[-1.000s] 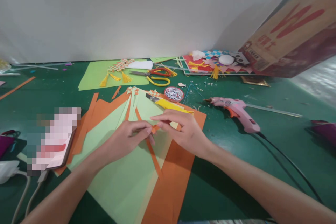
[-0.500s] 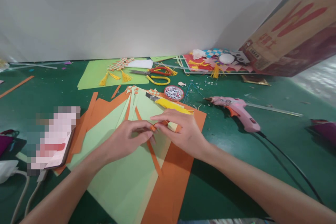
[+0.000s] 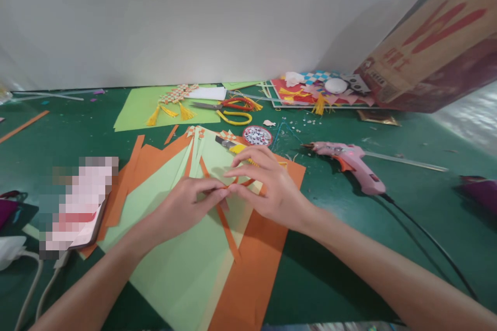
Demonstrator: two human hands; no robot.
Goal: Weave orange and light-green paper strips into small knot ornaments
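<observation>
Over the pale green paper [image 3: 174, 264], my left hand [image 3: 194, 199] pinches a narrow orange paper strip [image 3: 247, 182] between thumb and fingertips. My right hand [image 3: 274, 186] meets it there, its thumb against the strip and the strip running inside its grasp; the upper fingers arch above it. How the strip is folded is hidden by the fingers. Another orange strip [image 3: 228, 232] lies slantwise below the hands. A yellow utility knife [image 3: 236, 149] is partly covered by my right hand. Orange paper [image 3: 267, 264] lies beneath the green sheet. Small orange-and-white woven pieces [image 3: 227, 135] sit at its far end.
A pink glue gun [image 3: 349, 158] with a cord lies to the right. Scissors [image 3: 225, 107], a round dish of googly eyes [image 3: 257, 136] and a tasselled woven piece [image 3: 178, 95] are farther back. A phone [image 3: 93, 207] lies left. A paper bag [image 3: 435, 41] stands at the back right.
My right hand's upper fingers have lifted and spread a little, covering more of the knife. My left hand has barely moved and keeps its pinch on the strip.
</observation>
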